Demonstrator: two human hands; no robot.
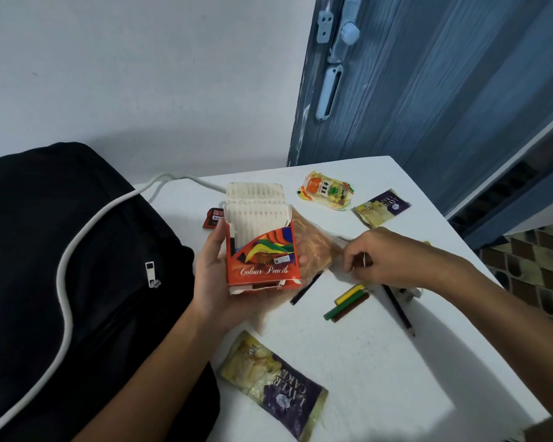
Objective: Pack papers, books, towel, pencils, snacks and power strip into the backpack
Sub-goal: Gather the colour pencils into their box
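Observation:
My left hand [216, 282] grips an orange colour pencil box [261, 250], its top flap open, above the white table [380, 362]. My right hand [383, 260] reaches down to the table with curled fingers and pinches something thin; what it is stays unclear. Loose pencils lie below that hand: short yellow, green and brown ones [347, 303], a dark one [304, 290] and a long dark one [399, 309]. The black backpack [45, 266] lies at the left with a white power cord [67, 263] draped over it.
Snacks lie scattered: a layer cake pack [275, 384] near me, another [380, 207] at the far right, a yellow sweets bag [328, 189], a clear bread bag [316, 247] behind the box, a small red packet [214, 217]. A blue door [428, 74] stands behind the table.

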